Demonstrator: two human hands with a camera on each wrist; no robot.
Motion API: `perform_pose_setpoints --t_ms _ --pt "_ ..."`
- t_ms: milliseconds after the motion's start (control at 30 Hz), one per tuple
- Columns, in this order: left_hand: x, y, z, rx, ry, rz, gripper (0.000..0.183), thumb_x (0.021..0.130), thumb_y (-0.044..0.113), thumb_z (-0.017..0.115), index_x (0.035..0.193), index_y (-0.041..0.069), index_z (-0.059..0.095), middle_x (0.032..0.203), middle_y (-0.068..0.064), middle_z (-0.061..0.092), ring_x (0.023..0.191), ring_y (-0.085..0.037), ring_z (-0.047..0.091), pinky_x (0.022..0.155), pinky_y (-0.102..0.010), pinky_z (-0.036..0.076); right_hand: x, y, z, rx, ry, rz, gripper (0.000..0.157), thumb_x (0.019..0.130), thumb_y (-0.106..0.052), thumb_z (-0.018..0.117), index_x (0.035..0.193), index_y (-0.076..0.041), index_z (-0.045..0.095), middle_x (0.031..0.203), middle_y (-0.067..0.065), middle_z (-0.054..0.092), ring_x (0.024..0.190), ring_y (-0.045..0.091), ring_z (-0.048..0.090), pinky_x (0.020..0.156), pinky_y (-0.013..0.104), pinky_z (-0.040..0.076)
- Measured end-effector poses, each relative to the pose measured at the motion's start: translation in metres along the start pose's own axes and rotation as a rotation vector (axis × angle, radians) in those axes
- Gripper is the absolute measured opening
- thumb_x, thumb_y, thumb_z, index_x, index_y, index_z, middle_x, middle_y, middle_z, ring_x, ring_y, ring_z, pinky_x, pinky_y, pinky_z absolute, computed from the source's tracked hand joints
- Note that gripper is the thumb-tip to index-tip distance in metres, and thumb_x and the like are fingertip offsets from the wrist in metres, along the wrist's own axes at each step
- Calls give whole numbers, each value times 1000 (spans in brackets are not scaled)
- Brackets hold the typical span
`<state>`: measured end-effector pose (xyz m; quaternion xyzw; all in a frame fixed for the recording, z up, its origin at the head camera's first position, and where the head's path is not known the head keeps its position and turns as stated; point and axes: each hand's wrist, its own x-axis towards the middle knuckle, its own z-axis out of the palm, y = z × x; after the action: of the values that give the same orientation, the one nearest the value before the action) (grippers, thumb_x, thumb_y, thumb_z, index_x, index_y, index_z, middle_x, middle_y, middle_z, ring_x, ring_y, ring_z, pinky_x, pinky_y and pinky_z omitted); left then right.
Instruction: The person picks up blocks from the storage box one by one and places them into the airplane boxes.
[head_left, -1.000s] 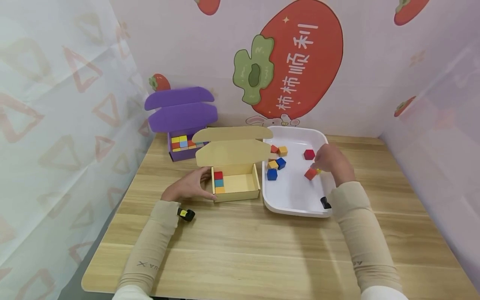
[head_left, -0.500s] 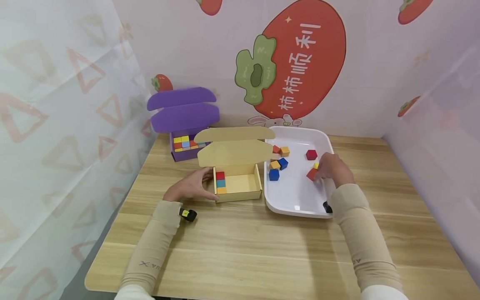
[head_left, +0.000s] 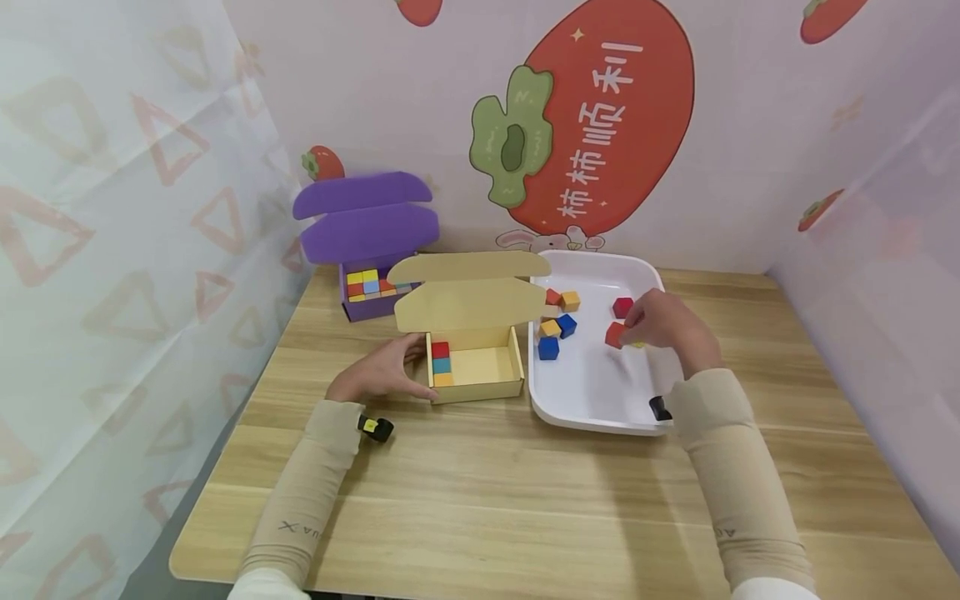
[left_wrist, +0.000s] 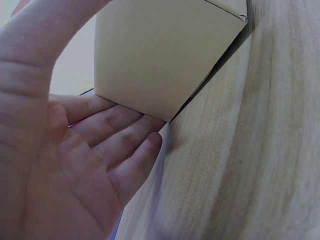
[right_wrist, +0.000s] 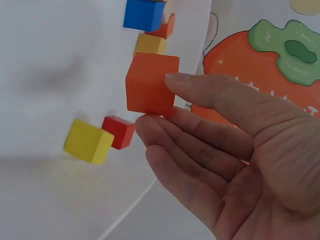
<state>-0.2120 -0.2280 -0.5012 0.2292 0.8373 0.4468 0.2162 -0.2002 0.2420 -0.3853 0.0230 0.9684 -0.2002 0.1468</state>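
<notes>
Orange-red, seemingly light and stiff, the cube (right_wrist: 150,82) my right fingers (right_wrist: 215,132) pinch suits opposite-face holding, while my left fingers (left_wrist: 107,123) grip the tan box (head_left: 480,390).

Orange-red cube (head_left: 614,335) in right grip (head_left: 666,323) over white tray (head_left: 585,392), open cream box (head_left: 480,391) alongside.

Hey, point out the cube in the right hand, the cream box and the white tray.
Held cube (right_wrist: 151,84), right wrist view, largest visible face.
Cream box (head_left: 483,367), head view, bare inside floor.
White tray (head_left: 588,375), head view, bare floor.
</notes>
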Motion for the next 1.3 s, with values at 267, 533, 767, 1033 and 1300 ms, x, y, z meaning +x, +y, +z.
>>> perform_pose_setpoints --t_ms 267,533,767,1033,1300 --pt "-1 2 -1 1 -3 1 127 72 45 98 167 5 24 169 -14 38 158 -37 36 131 -56 30 -16 -38 -1 -8 52 -209 27 88 -14 87 111 -2 81 103 14 78 90 29 70 89 46 65" --pt "-1 0 -1 11 -5 9 123 73 45 98 166 6 26 168 -13 40 157 -37 37 131 -56 31 -25 -87 11 37 27 -417 23 88 -13 87 109 -4 81 98 9 80 84 21 74 86 41 67" --pt "-2 -1 -1 4 -4 17 119 73 40 99 165 10 30 166 -10 43 157 -34 38 131 -55 31 -25 -132 31 70 5 -524 23 88 -14 86 108 -5 81 98 8 79 84 19 74 85 36 67" --pt "-2 1 -2 3 3 11 120 72 43 99 165 10 31 165 -10 44 157 -34 39 131 -55 31 -10 -167 67 103 -10 -547 17 90 -12 83 105 -5 81 99 7 79 85 18 73 85 33 66" --pt "1 2 0 20 -1 38 115 72 44 99 162 10 35 163 -7 47 154 -32 43 130 -54 34 9 -182 102 26 10 -527 12 90 -8 84 101 -5 82 90 5 75 82 19 64 77 27 61"
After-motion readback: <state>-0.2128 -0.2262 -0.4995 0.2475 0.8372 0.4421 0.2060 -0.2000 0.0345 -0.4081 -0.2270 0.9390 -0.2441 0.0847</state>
